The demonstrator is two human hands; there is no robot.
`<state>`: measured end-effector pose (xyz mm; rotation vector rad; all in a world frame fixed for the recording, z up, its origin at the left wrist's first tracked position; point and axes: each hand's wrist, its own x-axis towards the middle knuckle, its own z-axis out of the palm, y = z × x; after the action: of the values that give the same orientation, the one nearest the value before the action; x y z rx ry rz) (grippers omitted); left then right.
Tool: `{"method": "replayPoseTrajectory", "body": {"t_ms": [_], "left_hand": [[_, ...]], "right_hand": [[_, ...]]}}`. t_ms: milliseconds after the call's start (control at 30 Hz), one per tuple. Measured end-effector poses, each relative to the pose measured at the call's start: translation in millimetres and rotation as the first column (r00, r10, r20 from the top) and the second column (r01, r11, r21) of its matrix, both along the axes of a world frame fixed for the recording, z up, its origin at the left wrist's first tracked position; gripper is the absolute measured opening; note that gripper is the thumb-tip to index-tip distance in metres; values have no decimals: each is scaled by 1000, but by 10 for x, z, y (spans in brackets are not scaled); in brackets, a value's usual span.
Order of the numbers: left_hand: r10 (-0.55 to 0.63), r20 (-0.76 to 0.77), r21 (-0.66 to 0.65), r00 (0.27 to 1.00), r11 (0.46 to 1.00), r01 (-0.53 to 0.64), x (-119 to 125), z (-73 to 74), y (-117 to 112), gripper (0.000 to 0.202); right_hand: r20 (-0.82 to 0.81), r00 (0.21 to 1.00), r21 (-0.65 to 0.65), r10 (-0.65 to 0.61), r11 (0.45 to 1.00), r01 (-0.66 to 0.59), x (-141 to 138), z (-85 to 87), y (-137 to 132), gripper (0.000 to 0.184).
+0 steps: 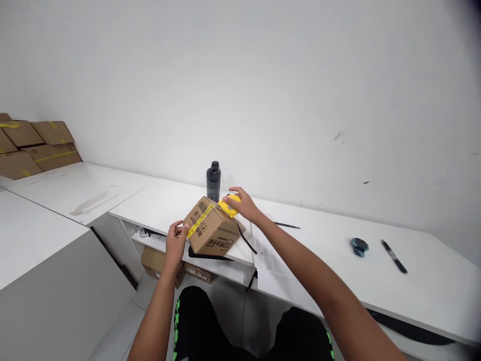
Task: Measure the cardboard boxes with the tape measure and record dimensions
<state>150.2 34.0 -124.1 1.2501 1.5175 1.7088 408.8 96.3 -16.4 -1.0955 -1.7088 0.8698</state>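
A small cardboard box (214, 231) with yellow tape across its top sits on the white desk (376, 281) near its front edge. My left hand (176, 244) pinches the yellow tape's end (190, 231) against the box's near left corner. My right hand (243, 204) is closed over a yellow tape measure case (230, 205) at the box's far right corner, and the yellow tape runs across the box top between the two hands. A black strap hangs from the case down the box's right side.
A dark water bottle (213, 181) stands just behind the box. A printed sheet (268, 255) lies right of it, with a small blue object (359, 246) and a black marker (394, 256) farther right. Stacked cardboard boxes (30, 148) sit far left. More boxes (158, 260) are under the desk.
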Motion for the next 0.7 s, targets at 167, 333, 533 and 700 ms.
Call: {"method": "replayPoseTrajectory", "body": {"t_ms": [167, 333, 533, 700], "left_hand": [[256, -290, 23, 922, 965, -261, -209, -114, 3, 35], [-42, -46, -103, 998, 994, 37, -290, -139, -36, 44], [-293, 424, -101, 857, 925, 366, -197, -68, 11, 83], [127, 304, -38, 944, 992, -122, 0, -76, 201, 81]], "right_hand": [[46, 994, 37, -98, 995, 96, -342, -172, -69, 51], [147, 983, 86, -108, 992, 96, -627, -128, -171, 43], [213, 975, 76, -69, 996, 54, -824, -147, -184, 41], [112, 980, 48, -163, 986, 159, -850, -220, -68, 41]]}}
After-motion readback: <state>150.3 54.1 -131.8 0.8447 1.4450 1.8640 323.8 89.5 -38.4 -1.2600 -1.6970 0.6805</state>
